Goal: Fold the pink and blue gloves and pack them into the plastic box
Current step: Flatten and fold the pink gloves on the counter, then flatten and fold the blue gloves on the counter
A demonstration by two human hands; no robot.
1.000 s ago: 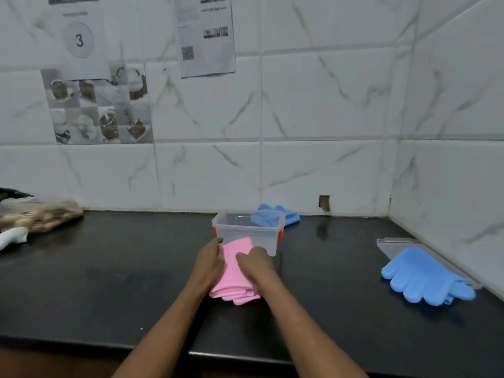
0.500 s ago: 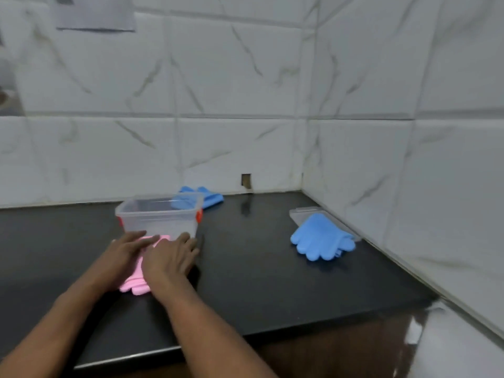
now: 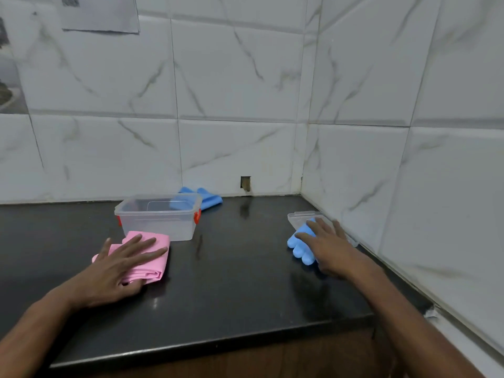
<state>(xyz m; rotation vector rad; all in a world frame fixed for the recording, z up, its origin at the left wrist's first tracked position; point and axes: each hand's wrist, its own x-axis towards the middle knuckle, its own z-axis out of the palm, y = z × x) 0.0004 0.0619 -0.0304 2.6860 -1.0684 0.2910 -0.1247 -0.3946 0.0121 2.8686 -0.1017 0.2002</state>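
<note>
While both forearms are reaching in over the near edge of the black countertop [image 3: 231,290], the left hand [image 3: 120,266] is lying flat, fingers spread, pressing down on the folded pink gloves [image 3: 155,257] — palm on top, not gripping anything. Those pink gloves are sitting on the counter just in front of the clear plastic box [image 3: 158,218], touching or nearly touching its front wall. Over by the side wall, the right hand [image 3: 331,246] is resting open on a blue glove [image 3: 300,248], fingers extended across it; whether it is actually pinching the glove, cannot tell. That blue glove's fingertips are poking out toward the left from under the palm, and its far end is overlapping a clear lid [image 3: 302,217] lying flat on the counter. Box is sitting open, red latches on both ends, nothing clearly inside. Behind it — a second blue glove [image 3: 210,199] is lying against the tiled back wall [image 3: 231,91].
</note>
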